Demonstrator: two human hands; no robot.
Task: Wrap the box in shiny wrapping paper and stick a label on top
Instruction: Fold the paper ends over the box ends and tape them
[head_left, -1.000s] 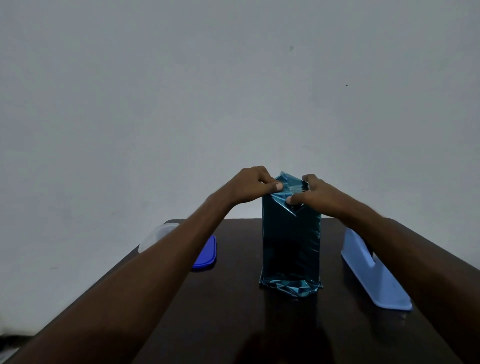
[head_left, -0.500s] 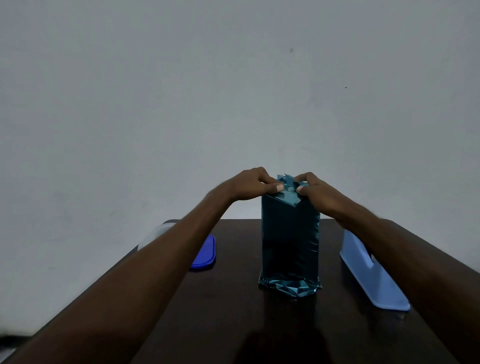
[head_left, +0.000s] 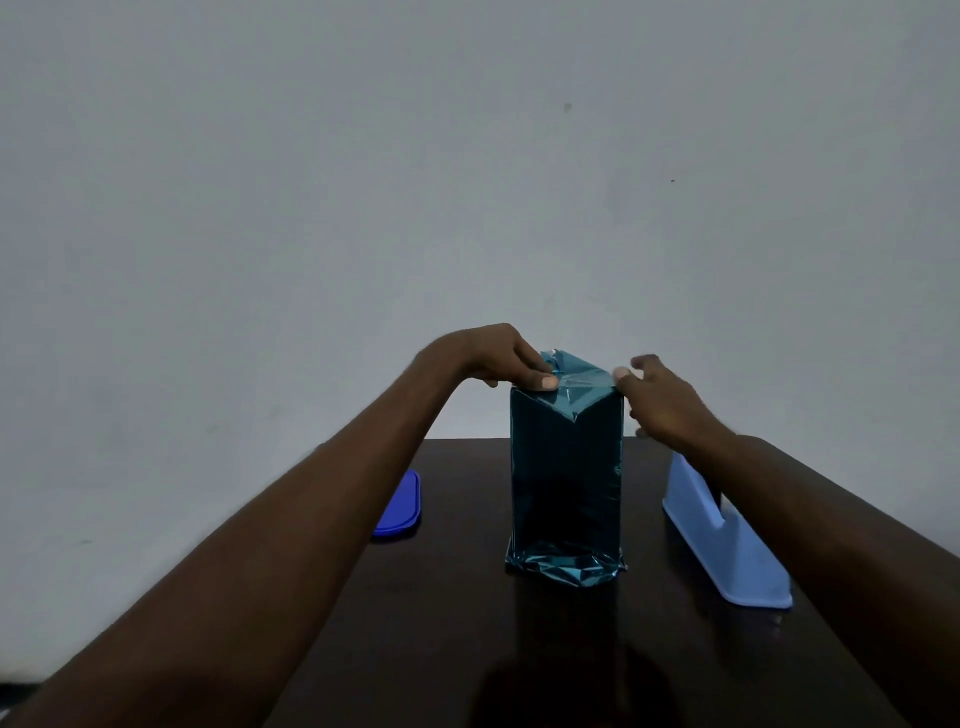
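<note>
— So where was the tall box wrapped in shiny teal foil paper (head_left: 566, 483)?

— Upright near the middle of the dark wooden desk (head_left: 457, 613), its lower end already folded under into a crumpled hem. At the top, the folded paper flap (head_left: 574, 387) came to a point down the front face.

— And the hands?

— The left hand (head_left: 493, 358) sat on the top left corner, thumb and curled fingers clamped on the paper edge there. The right hand (head_left: 660, 400) was just beside the upper right edge, fingers loosely spread and closed on nothing; whether its fingertips touched the paper, I could not tell.

— Anything else about?

— A pale blue plastic holder with a slot (head_left: 722, 540) lay to the right of the box, and a dark blue flat plastic lid (head_left: 400, 506) to the left, partly behind the forearm. I saw no label.

— What could have gone wrong?

— My guess: with only one hand pinning it, the stiff foil could spring open and undo the top fold. A tall box on a crumpled base might also tip if pressed sideways. And pulling hard at the corner could tear the thin paper.
</note>
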